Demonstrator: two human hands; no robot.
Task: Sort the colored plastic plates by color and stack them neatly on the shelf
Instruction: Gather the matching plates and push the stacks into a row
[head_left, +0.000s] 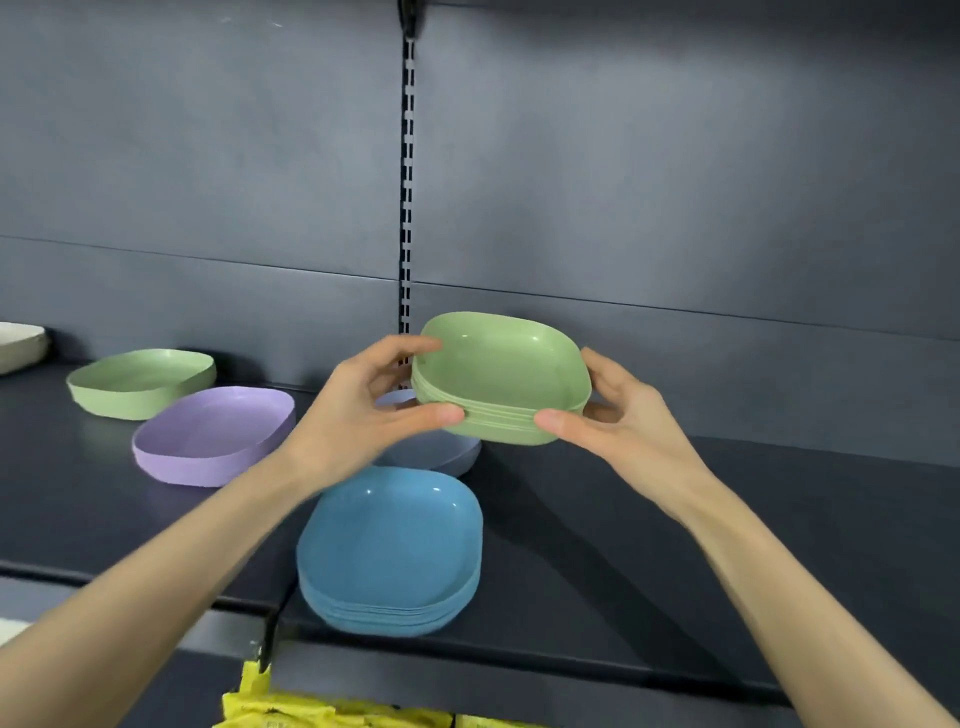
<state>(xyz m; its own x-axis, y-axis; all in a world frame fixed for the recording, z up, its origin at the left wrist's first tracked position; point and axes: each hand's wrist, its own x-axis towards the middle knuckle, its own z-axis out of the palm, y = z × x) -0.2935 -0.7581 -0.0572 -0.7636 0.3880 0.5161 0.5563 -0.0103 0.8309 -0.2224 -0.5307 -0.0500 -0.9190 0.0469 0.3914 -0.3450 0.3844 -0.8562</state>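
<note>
Dark shelf (701, 545) below, I'm gripping the green rounded-square plastic plate stack (501, 379) between left hand (358, 410) and right hand (623, 421) (lone green plate (140, 382) lying leftward).

Green stack (501, 379): smooth plastic with a soft sheen and small light glints on the top plate's inner face.
Blue stack (389, 540): smooth plastic, the glossiest here, with bright highlights on the top plate.
Purple plate (213, 434): plastic, matt, faintly speckled.
Green plate (140, 382): plastic, matt and even.
Pale plate (441, 452): plastic with a dull finish, mostly hidden.
Cream plate (21, 345): looks matt, too little shows to tell more.
Shelf (675, 545): dark painted metal by its look, smooth, low sheen.
Back panel (675, 182): dark grey sheet, matt, slightly mottled under the light.
Slotted upright (408, 182): dark metal strip.
Yellow wrapper (311, 712): thin and crinkled, plastic or paper unclear.
</note>
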